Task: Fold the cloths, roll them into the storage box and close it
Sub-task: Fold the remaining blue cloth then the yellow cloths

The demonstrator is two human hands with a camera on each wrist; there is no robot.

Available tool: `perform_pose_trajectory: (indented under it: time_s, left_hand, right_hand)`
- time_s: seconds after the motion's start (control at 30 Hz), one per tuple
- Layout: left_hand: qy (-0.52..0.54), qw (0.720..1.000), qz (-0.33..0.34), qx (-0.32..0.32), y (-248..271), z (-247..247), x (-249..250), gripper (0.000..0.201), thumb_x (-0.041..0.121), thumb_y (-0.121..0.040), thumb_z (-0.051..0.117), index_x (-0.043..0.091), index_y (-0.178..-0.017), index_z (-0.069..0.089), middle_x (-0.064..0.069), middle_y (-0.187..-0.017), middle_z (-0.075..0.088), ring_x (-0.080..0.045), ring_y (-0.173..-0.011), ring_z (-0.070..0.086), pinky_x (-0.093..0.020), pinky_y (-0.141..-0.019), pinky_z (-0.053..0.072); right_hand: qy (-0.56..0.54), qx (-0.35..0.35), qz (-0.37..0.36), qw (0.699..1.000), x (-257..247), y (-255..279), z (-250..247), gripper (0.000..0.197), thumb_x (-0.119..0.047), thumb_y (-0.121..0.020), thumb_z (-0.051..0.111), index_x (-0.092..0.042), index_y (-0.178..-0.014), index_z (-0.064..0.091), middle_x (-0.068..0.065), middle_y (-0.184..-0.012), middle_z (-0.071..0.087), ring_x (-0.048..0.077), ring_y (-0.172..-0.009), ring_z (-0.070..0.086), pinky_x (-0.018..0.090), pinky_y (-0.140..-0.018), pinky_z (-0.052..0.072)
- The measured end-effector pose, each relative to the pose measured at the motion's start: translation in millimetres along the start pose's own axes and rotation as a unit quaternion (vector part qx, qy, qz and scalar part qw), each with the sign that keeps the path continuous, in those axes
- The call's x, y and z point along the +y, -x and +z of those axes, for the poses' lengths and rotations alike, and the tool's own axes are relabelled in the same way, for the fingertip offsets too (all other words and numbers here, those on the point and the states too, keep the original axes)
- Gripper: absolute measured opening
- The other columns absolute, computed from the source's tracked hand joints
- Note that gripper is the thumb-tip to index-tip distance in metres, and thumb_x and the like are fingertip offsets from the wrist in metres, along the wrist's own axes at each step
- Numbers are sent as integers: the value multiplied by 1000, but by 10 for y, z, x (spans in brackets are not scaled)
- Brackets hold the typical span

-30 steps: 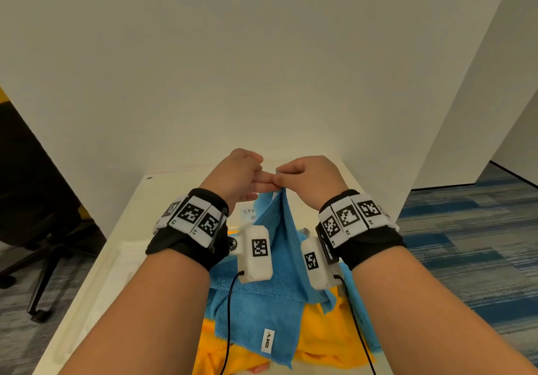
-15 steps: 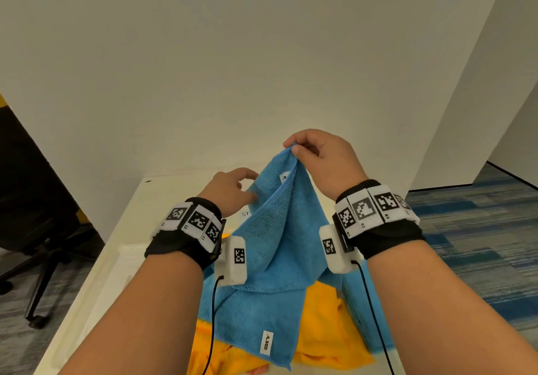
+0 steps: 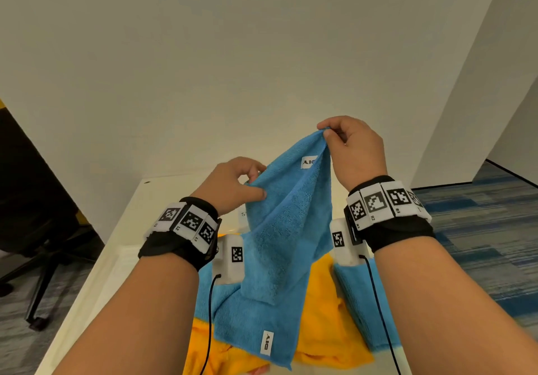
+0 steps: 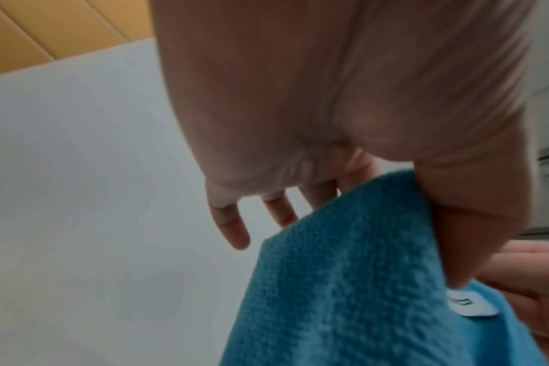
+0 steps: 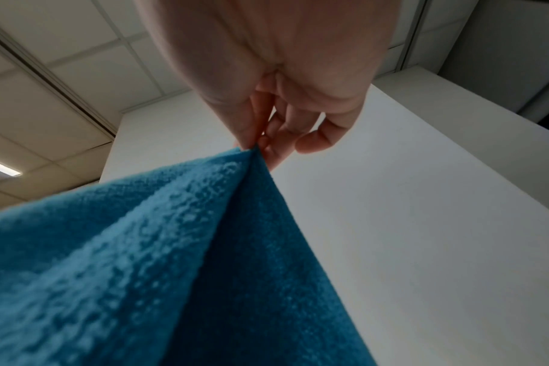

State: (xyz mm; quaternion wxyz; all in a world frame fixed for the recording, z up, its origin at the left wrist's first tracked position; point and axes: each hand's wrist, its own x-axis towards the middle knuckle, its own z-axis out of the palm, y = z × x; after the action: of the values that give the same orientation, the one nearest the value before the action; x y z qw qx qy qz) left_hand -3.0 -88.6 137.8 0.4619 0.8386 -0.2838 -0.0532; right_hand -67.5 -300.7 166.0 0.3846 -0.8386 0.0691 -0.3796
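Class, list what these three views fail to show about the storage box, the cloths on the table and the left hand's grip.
- Storage box: head view, hidden behind the raised blue cloth; only a label fragment shows.
- Orange cloth: head view, cut off by the bottom edge, partly covered.
- Left hand: left wrist view, blurred; the index finger is hidden behind the cloth.

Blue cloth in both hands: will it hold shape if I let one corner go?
Probably not: the blue cloth hangs in soft folds from the right hand. It seems light, held by a fingertip pinch. The left hand grips its edge.
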Motion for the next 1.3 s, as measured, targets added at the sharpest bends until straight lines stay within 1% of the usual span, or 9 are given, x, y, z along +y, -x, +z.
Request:
perform_pose_trajectory:
  time_s: [0.13,0.23,0.33,0.5,0.67,0.87,1.0,1.13,1.3]
  left_hand:
    - [57,996,33,-67,41,61,120,39,9,-65,73,22,-57,38,-1,-81,58,-9,-69,48,-21,-64,39]
    - [98,987,25,-128,79,110,185,34,18,-61,70,24,-56,36,-3,-71,48,-11,-67,42,-26,-62,34]
    - [165,972,26,-162,96,142,232,27,19,-62,66,22,-60,40,-6,-103,69,-9,-89,60,-27,-83,42]
    - [166,975,41,-142,60,188,259,16,37,-61,65,24,-61,55,14,-131,57,-6,-125,48,-44,-112,27]
    - [212,969,46,-119,53,258,279,31,38,-63,67,22,-80,46,8,-80,54,-8,-78,51,-30,-79,36]
    - [187,978,18,-94,69,223,281,38,38,-76,61,26,-111,55,11,-79,59,3,-78,57,-19,-75,37]
    - [99,988,9,-118,105,132,229,27,48,-91,54,26,-89,69,14,-81,59,3,-73,52,-15,-78,38]
    - [-9,989,-69,-134,153,95,197,50,75,-75,38,37,-84,70,19,-97,67,-1,-98,58,-24,-95,34]
    - [-191,980,-57,-27,63,44,75,67,82,-80,29,21,-52,37,5,-59,41,-16,-62,43,-34,-72,35]
  right_hand:
    - [12,9,13,1000,25,-10,28,22,-12,-94,51,-23,-100,68,-4,-105,64,11,-97,59,28,-93,47]
    - [12,8,22,1000,36,2,48,22,-13,-95,51,-24,-100,68,-1,-106,65,11,-96,59,28,-93,48]
    - [1,-3,21,1000,46,20,65,21,-13,-95,51,-28,-97,67,-2,-106,65,10,-97,60,27,-92,49]
    - [-57,-50,9,997,12,66,108,28,-12,-93,53,-37,-88,63,-5,-104,67,9,-96,62,28,-91,50]
    - [-71,-68,-4,995,-30,95,114,29,-11,-93,54,-38,-88,63,-6,-104,66,5,-95,62,17,-86,48]
    - [-38,-62,-7,997,-2,96,102,25,-12,-93,53,-33,-91,65,-5,-104,66,7,-94,61,19,-86,46]
    - [-8,-18,25,999,75,53,46,22,-12,-94,51,-29,-95,66,-4,-106,66,8,-95,60,19,-87,45]
    - [19,18,48,999,116,26,-1,22,-13,-95,50,-26,-99,68,-3,-107,65,9,-95,58,20,-89,44]
    - [47,27,50,997,116,39,-9,23,-14,-96,49,-24,-102,68,-1,-108,63,11,-95,58,23,-90,45]
